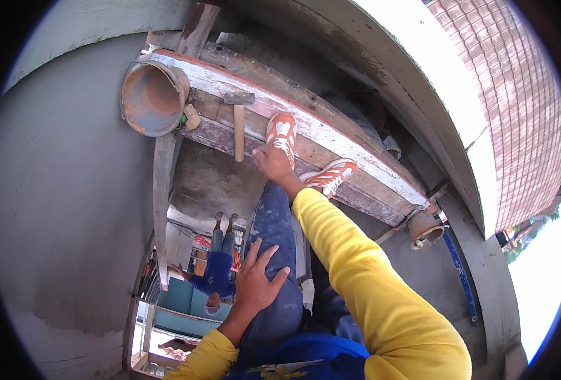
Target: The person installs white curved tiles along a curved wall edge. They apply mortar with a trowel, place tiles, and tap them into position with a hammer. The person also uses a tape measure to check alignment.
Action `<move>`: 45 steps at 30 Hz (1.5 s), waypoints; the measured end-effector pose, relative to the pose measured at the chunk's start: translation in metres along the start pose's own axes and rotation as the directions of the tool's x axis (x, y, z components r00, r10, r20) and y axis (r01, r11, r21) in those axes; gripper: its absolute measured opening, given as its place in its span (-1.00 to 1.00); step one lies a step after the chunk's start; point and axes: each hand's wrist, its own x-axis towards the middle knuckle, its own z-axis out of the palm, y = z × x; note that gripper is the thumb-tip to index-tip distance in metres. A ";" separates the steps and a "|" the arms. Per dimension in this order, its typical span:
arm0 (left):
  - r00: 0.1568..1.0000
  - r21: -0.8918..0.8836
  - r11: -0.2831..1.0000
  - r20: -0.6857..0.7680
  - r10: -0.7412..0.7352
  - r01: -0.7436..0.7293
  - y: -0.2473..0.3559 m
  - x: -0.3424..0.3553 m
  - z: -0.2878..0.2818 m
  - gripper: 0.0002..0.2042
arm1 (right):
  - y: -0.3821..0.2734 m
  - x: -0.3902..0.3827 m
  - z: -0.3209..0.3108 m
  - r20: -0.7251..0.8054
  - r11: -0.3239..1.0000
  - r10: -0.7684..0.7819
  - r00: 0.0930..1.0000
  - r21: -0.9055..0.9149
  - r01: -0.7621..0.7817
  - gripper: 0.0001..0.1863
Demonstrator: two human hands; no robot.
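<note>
My left hand [258,282] lies on the thigh of my paint-spotted blue trousers [271,234], fingers spread. Down at the ankle, above an orange and white shoe [281,128], is my right hand [274,163]. Its fingers look curled in; whatever they hold, if anything, is hidden. The other shoe [331,175] stands to the right on the same wooden planks [230,73]. Left of the feet lies a hammer [238,126] with a grey head and wooden handle, apart from both hands.
A stained bucket [154,98] sits at the planks' left end beside a small wood block [192,116]. Another bucket [424,229] is at the right end, near a blue level-like bar [461,275]. A grey wall [65,190] rises at left. Below, a person in blue [217,272] stands.
</note>
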 end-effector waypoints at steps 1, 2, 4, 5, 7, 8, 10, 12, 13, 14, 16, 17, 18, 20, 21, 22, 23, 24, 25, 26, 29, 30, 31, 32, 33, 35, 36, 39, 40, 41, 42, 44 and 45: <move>0.999 0.013 1.000 -0.028 0.021 -0.021 -0.015 0.009 -0.002 -0.36 | -0.019 -0.027 -0.040 0.036 0.963 0.200 0.979 0.179 -0.203 -0.57; 0.992 -0.202 0.972 -0.023 -0.125 0.118 -0.030 0.030 -0.008 -0.40 | 0.000 -0.039 -0.064 -0.004 0.968 0.185 0.983 0.173 -0.181 -0.63; 0.954 -0.548 0.798 0.000 -0.301 0.252 -0.082 0.109 -0.025 -0.45 | 0.047 -0.076 -0.111 -0.171 0.987 0.108 0.979 0.140 -0.084 -0.74; 0.927 -0.706 0.661 -0.016 -0.375 0.255 -0.119 0.153 -0.027 -0.47 | 0.068 -0.091 -0.126 -0.216 0.990 0.085 0.973 0.127 -0.058 -0.78; 0.831 -0.815 0.518 -0.085 -0.549 0.259 -0.178 0.238 -0.044 -0.40 | 0.098 -0.115 -0.151 -0.274 0.993 0.069 0.959 0.112 -0.039 -0.78; 0.769 -0.823 0.518 -0.170 -0.616 0.233 -0.207 0.276 -0.053 -0.33 | 0.108 -0.127 -0.163 -0.280 0.993 0.074 0.957 0.111 -0.044 -0.74; 0.646 -0.843 0.518 -0.313 -0.696 0.149 -0.244 0.344 -0.073 -0.26 | 0.098 -0.149 -0.181 -0.213 0.972 0.196 0.957 0.173 -0.160 -0.77; 0.441 -0.704 0.702 -0.600 -0.667 0.104 -0.337 0.387 -0.099 -0.15 | 0.070 -0.146 -0.181 -0.083 0.945 0.215 0.973 0.268 -0.186 -0.79; 0.558 -0.665 0.747 -0.623 -0.548 -0.009 -0.302 0.425 -0.092 -0.11 | 0.061 -0.151 -0.181 -0.113 0.936 0.278 0.954 0.257 -0.242 -0.81; 0.638 -0.628 0.767 -0.647 -0.418 -0.134 -0.260 0.445 -0.097 -0.08 | 0.060 -0.154 -0.182 -0.077 0.944 0.290 0.954 0.188 -0.272 -0.76; 0.665 -0.566 0.822 -0.638 -0.388 -0.063 -0.275 0.457 -0.106 -0.06 | 0.036 -0.140 -0.190 0.056 0.982 0.187 0.981 0.015 -0.188 -0.66; 0.675 -0.532 0.847 -0.633 -0.380 -0.022 -0.292 0.457 -0.113 -0.04 | 0.014 -0.135 -0.199 0.122 0.990 0.119 0.985 -0.086 -0.109 -0.62; 0.651 -0.497 0.859 -0.693 -0.309 -0.122 -0.315 0.459 -0.115 -0.05 | -0.004 -0.133 -0.208 0.200 0.984 0.053 0.978 -0.177 -0.017 -0.58; 0.614 -0.546 0.830 -0.694 -0.375 -0.110 -0.329 0.470 -0.112 -0.04 | -0.027 -0.122 -0.222 0.225 0.963 -0.035 0.974 -0.253 0.093 -0.54; 0.587 -0.571 0.812 -0.700 -0.406 -0.120 -0.328 0.475 -0.112 -0.03 | -0.035 -0.114 -0.230 0.237 0.941 -0.090 0.967 -0.297 0.160 -0.52; 0.615 -0.655 0.752 -0.624 -0.481 -0.076 -0.325 0.477 -0.109 0.01 | -0.040 -0.110 -0.236 0.257 0.910 -0.111 0.960 -0.362 0.202 -0.49; 0.595 -0.666 0.745 -0.618 -0.514 -0.048 -0.320 0.484 -0.108 0.00 | -0.048 -0.103 -0.242 0.276 0.882 -0.145 0.950 -0.399 0.250 -0.47; 0.556 -0.673 0.739 -0.619 -0.554 -0.013 -0.331 0.478 -0.112 -0.02 | -0.057 -0.096 -0.246 0.314 0.851 -0.188 0.931 -0.420 0.314 -0.46; 0.526 -0.686 0.727 -0.610 -0.592 0.022 -0.334 0.476 -0.110 -0.04 | -0.065 -0.090 -0.249 0.346 0.817 -0.217 0.913 -0.447 0.364 -0.45; 0.565 -0.705 0.708 -0.605 -0.562 -0.051 -0.338 0.472 -0.107 -0.07 | -0.071 -0.086 -0.250 0.361 0.795 -0.248 0.899 -0.454 0.402 -0.44; 0.640 -0.729 0.630 -0.624 -0.448 -0.269 -0.318 0.469 -0.098 -0.19 | -0.088 -0.071 -0.256 0.390 0.720 -0.343 0.854 -0.475 0.506 -0.46; 0.636 -0.723 0.610 -0.645 -0.425 -0.325 -0.307 0.465 -0.097 -0.25 | -0.092 -0.067 -0.257 0.408 0.675 -0.378 0.831 -0.492 0.549 -0.46; 0.593 -0.702 0.655 -0.662 -0.458 -0.278 -0.307 0.456 -0.095 -0.27 | -0.096 -0.062 -0.256 0.439 0.632 -0.388 0.810 -0.513 0.581 -0.45; 0.545 -0.684 0.693 -0.680 -0.491 -0.228 -0.306 0.447 -0.091 -0.30 | -0.099 -0.057 -0.256 0.469 0.585 -0.397 0.789 -0.533 0.611 -0.43; 0.492 -0.646 0.746 -0.709 -0.506 -0.163 -0.300 0.441 -0.085 -0.34 | -0.101 -0.054 -0.255 0.488 0.539 -0.401 0.775 -0.559 0.630 -0.41; 0.449 -0.577 0.809 -0.755 -0.477 -0.111 -0.291 0.420 -0.074 -0.36 | -0.104 -0.042 -0.254 0.535 0.408 -0.433 0.725 -0.602 0.687 -0.40; 0.475 -0.589 0.802 -0.738 -0.480 -0.105 -0.269 0.407 -0.068 -0.37 | -0.103 -0.041 -0.255 0.546 0.361 -0.463 0.699 -0.604 0.711 -0.40; 0.432 -0.528 0.849 -0.764 -0.479 0.007 -0.271 0.377 -0.048 -0.35 | -0.099 -0.029 -0.245 0.592 0.258 -0.540 0.598 -0.560 0.787 -0.43; 0.399 -0.548 0.836 -0.766 -0.503 0.002 -0.275 0.371 -0.045 -0.34 | -0.098 -0.025 -0.242 0.599 0.227 -0.572 0.560 -0.541 0.810 -0.45; 0.374 -0.570 0.822 -0.761 -0.530 0.006 -0.276 0.365 -0.040 -0.33 | -0.095 -0.021 -0.240 0.606 0.207 -0.595 0.528 -0.519 0.829 -0.47; 0.350 -0.588 0.809 -0.756 -0.554 0.009 -0.275 0.361 -0.036 -0.32 | -0.091 -0.016 -0.237 0.610 0.189 -0.596 0.521 -0.524 0.830 -0.46; 0.477 -0.623 0.781 -0.699 -0.533 -0.040 -0.260 0.335 -0.032 -0.30 | -0.086 -0.013 -0.233 0.641 0.142 -0.602 0.477 -0.502 0.853 -0.46; 0.534 -0.638 0.768 -0.668 -0.518 -0.054 -0.245 0.312 -0.031 -0.29 | -0.084 -0.013 -0.229 0.655 0.122 -0.606 0.451 -0.484 0.867 -0.45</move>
